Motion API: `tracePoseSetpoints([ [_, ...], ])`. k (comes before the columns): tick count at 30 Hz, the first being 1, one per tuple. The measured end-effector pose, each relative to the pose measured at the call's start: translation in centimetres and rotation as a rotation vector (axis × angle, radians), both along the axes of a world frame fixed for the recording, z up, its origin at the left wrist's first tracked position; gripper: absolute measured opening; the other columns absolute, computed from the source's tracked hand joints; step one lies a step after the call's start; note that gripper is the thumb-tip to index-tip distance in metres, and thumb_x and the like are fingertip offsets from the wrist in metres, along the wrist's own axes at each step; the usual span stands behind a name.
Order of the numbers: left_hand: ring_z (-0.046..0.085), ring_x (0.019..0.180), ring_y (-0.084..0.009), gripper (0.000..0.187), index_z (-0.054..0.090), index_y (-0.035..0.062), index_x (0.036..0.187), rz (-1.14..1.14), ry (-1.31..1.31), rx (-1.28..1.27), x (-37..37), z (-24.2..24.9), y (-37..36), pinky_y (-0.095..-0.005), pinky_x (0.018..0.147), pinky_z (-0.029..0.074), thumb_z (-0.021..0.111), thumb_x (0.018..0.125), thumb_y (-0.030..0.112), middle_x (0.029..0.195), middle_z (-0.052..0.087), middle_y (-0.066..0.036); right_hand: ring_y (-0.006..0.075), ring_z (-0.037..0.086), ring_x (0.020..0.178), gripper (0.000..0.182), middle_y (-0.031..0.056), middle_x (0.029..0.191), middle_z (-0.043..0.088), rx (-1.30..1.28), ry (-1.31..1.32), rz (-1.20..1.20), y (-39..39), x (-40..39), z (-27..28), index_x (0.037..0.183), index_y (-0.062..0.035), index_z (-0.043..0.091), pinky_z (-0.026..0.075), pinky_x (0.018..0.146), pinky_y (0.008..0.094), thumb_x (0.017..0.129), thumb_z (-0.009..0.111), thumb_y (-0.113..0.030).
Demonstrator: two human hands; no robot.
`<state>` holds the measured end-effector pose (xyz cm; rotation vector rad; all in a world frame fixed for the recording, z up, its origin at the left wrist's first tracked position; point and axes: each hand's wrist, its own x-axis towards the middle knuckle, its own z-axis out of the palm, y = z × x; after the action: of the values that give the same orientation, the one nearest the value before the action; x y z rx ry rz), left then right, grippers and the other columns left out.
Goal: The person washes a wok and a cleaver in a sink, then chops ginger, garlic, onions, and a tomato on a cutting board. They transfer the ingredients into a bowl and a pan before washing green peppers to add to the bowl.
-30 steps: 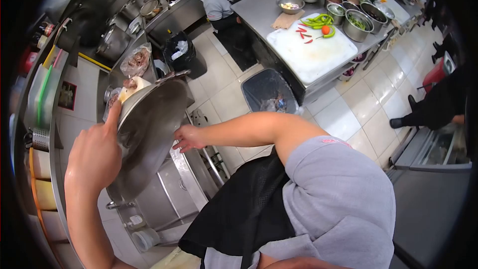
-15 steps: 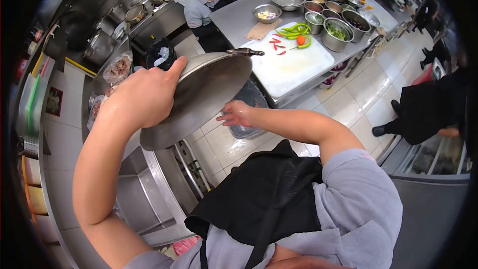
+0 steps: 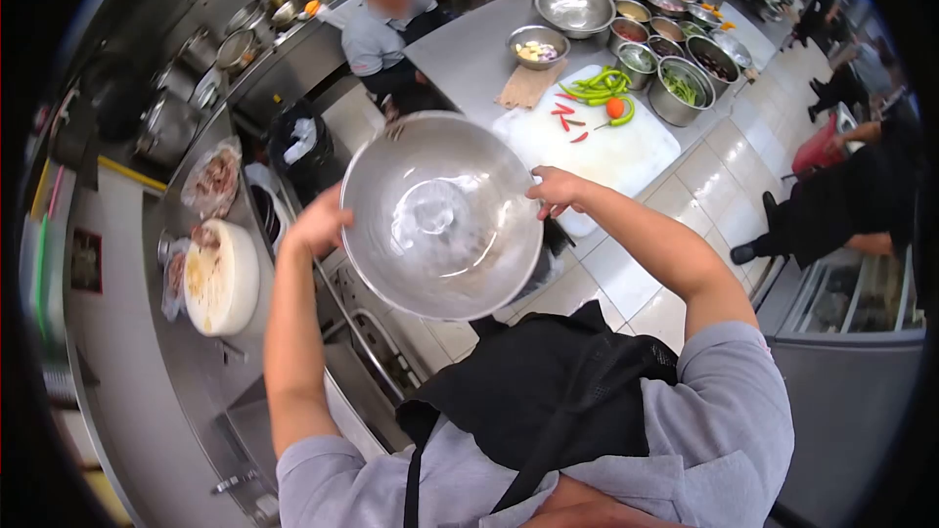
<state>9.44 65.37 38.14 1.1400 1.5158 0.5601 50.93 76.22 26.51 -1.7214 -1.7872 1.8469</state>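
Observation:
A wide, shiny metal bowl is held out in front of my body, tilted so that its inside faces me. Bright reflections mark its base and wall. My left hand grips the rim on the left side, its fingertips partly hidden behind the metal. On the opposite side, my right hand is closed at the rim, with the thumb on top. A small dark handle shows at the bowl's far edge.
A round white chopping block stands on the left steel counter beside bagged meat. Ahead, a white cutting board holds chillies. Several bowls crowd the table. One person stands beyond; others work at right.
The bowl has swung from nearly edge-on to facing me. My left hand has come down to its side, and my right hand, open before, has closed on the right rim.

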Motion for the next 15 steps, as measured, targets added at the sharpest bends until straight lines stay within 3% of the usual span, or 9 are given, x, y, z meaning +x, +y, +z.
tracePoseSetpoints([
  [2,0.063,0.064,-0.014,0.064,0.052,0.0082,0.137,0.197,-0.13,-0.085,-3.9,-8.4,-0.6,-0.0263,0.047,0.05,0.055,0.073,0.0,0.098,0.066,-0.006,0.0255,0.073,0.07,0.063,0.0216,0.115,0.066,0.085,-0.088,0.033,2.9,-0.2,1.0,0.146,-0.0006,0.04,0.056,0.054,0.0351,0.091,0.062,-0.021],
  [3,0.061,0.065,-0.0122,0.05,0.06,0.0016,0.119,0.242,-0.23,-0.073,-4.4,-10.7,-1.5,-0.0246,0.048,0.046,0.055,0.069,0.0,0.088,0.064,-0.002,0.0247,0.073,0.068,0.065,0.0215,0.112,0.068,0.163,-0.097,0.082,3.9,-0.2,2.7,0.148,-0.0003,0.038,0.056,0.055,0.035,0.091,0.062,-0.022],
  [4,0.059,0.063,-0.0123,0.049,0.06,0.0021,0.118,0.248,-0.325,-0.123,-5.3,-13.2,-2.0,-0.0256,0.047,0.044,0.055,0.07,0.001,0.087,0.064,-0.002,0.024,0.073,0.065,0.068,0.0214,0.108,0.07,0.24,-0.105,0.134,5.0,-0.1,3.6,0.15,0.0001,0.036,0.057,0.057,0.0348,0.091,0.062,-0.022],
  [5,0.062,0.064,-0.018,0.061,0.051,0.0076,0.134,0.307,-0.343,-0.153,-5.7,-15.9,-2.4,-0.0284,0.046,0.048,0.055,0.074,0.003,0.099,0.065,-0.007,0.0226,0.073,0.064,0.065,0.02,0.104,0.072,0.392,-0.08,0.141,6.2,0.8,3.2,0.147,0.0012,0.038,0.058,0.062,0.034,0.092,0.062,-0.022],
  [6,0.067,0.073,-0.0247,0.062,0.048,0.0078,0.136,0.394,-0.331,-0.149,-3.7,-14.8,-2.7,-0.0343,0.049,0.055,0.053,0.075,0.002,0.105,0.065,-0.011,0.0219,0.073,0.064,0.063,0.0196,0.107,0.072,0.41,-0.047,0.051,6.8,1.9,3.6,0.146,0.002,0.039,0.058,0.065,0.033,0.092,0.062,-0.021],
  [7,0.067,0.073,-0.0247,0.062,0.048,0.0078,0.136,0.373,-0.332,-0.165,-3.0,-15.0,-2.5,-0.0343,0.049,0.055,0.053,0.075,0.002,0.105,0.065,-0.011,0.022,0.073,0.065,0.061,0.0184,0.104,0.072,0.476,0.012,-0.076,7.0,3.3,2.9,0.145,0.0009,0.04,0.058,0.063,0.034,0.092,0.063,-0.021],
  [10,0.069,0.089,-0.0364,0.066,0.039,0.0068,0.142,0.4,-0.531,-0.103,-2.4,-15.5,-0.1,-0.0485,0.062,0.063,0.049,0.077,0.001,0.119,0.061,-0.019,0.0214,0.072,0.067,0.055,0.0134,0.103,0.071,0.322,-0.013,-0.311,3.7,8.5,2.2,0.143,-0.0043,0.045,0.055,0.059,0.0315,0.093,0.062,-0.019],
  [12,0.069,0.09,-0.0371,0.067,0.037,0.0066,0.143,0.381,-0.535,-0.088,-2.4,-15.2,3.0,-0.0484,0.063,0.063,0.049,0.077,0.001,0.121,0.061,-0.02,0.0216,0.072,0.07,0.055,0.0121,0.107,0.071,0.152,-0.01,-0.468,-1.2,11.5,1.2,0.144,-0.0072,0.046,0.055,0.059,0.0297,0.093,0.063,-0.019],
  [15,0.069,0.091,-0.0379,0.068,0.034,0.0068,0.144,0.375,-0.548,-0.047,-1.2,-15.0,7.6,-0.048,0.063,0.064,0.047,0.078,0.0,0.122,0.059,-0.021,0.0226,0.072,0.08,0.057,0.0133,0.111,0.07,-0.043,-0.064,-0.617,-9.6,14.8,-0.7,0.145,-0.0088,0.045,0.056,0.065,0.0344,0.092,0.063,-0.019],
])
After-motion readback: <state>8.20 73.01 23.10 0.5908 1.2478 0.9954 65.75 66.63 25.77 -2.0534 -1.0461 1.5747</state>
